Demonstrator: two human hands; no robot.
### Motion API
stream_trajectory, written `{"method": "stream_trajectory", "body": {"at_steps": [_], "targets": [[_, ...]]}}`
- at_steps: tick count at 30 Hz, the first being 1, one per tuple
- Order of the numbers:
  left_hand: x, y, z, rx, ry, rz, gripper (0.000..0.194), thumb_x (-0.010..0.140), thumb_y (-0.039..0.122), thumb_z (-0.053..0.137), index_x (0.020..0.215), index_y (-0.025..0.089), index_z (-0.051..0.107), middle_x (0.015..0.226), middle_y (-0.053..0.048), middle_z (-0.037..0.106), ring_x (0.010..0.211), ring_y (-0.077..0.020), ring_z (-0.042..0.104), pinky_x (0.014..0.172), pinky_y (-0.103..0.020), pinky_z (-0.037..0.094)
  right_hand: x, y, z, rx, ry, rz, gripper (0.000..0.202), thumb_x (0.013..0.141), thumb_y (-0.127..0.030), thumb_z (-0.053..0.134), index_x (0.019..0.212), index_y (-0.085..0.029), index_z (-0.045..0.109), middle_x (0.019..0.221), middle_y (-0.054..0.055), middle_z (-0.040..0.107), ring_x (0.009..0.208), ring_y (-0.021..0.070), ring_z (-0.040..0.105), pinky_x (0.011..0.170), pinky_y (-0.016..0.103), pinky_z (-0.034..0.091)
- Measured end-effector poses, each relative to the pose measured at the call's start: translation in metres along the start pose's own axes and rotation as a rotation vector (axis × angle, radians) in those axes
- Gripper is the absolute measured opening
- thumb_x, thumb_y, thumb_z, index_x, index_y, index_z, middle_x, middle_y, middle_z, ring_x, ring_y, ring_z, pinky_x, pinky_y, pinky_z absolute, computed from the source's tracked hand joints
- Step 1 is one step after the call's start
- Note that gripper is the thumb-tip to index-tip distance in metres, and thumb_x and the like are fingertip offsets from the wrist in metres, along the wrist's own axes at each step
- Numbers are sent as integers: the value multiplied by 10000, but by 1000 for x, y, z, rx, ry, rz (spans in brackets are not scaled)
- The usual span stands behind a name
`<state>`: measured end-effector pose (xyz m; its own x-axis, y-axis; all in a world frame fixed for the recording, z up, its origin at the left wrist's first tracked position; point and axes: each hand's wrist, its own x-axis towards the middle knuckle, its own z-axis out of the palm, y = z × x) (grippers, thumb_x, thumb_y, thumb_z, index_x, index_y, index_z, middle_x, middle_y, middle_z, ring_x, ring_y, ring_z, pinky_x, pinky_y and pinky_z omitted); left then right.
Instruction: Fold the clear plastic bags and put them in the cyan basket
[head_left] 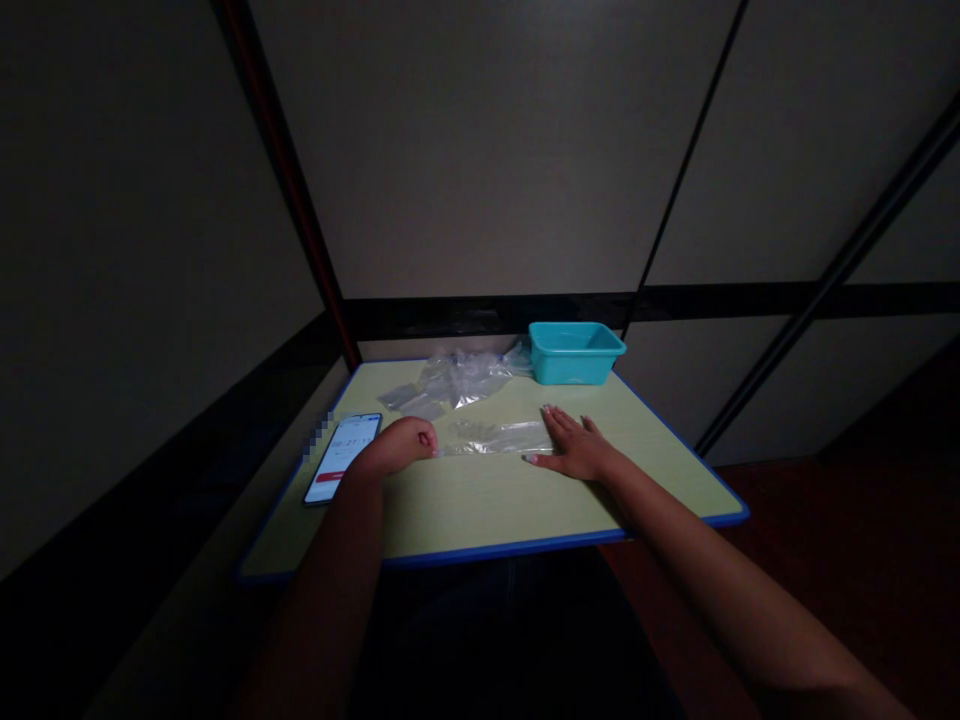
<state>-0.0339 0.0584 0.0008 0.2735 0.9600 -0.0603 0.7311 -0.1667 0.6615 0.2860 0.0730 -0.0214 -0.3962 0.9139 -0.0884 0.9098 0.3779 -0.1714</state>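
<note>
A clear plastic bag (pixel 491 438), narrow and wrinkled, lies flat across the middle of the table. My left hand (pixel 401 445) is closed at the bag's left end, its fingers curled and pressed together on the edge. At the other end, my right hand (pixel 574 447) lies flat with fingers spread, its fingertips and thumb on the plastic. Behind them rests a loose heap of clear plastic bags (pixel 469 375), crumpled together, with flatter pieces at its left.
A turquoise plastic basket (pixel 577 372) stands at the table's back right. Close to my left forearm lies a phone (pixel 341 460) with a lit timer screen. The pale table (pixel 480 515) has a blue edge and stands against a panelled wall (pixel 487 150).
</note>
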Motion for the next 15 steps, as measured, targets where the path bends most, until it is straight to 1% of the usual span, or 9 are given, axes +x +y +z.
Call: {"method": "stream_trajectory", "body": {"at_steps": [6,11,15], "targets": [[2,-7,0,16,21,-35,78,575,238,567,615,181,602,649,-5,652,693,-189,604,619,-260,430,-1,-2,-2,0,-15,6,1049,719,-815,286,1473,-154,-20,1535,90,22,1405,279,3,1100,531,38],[2,-7,0,21,22,-44,73,587,241,578,624,181,597,669,-8,646,715,-192,604,642,-265,431,-1,-2,-2,8,-8,9,1061,712,-816,304,1473,-144,-3,1532,100,39,1407,261,32,1099,534,37],[2,-3,2,32,59,3,200,581,310,647,731,182,613,755,-8,624,790,-196,589,691,-265,434,-1,-3,-3,10,-7,13,1073,704,-821,312,1473,-135,13,1532,104,41,1407,261,36,1099,534,41]]}}
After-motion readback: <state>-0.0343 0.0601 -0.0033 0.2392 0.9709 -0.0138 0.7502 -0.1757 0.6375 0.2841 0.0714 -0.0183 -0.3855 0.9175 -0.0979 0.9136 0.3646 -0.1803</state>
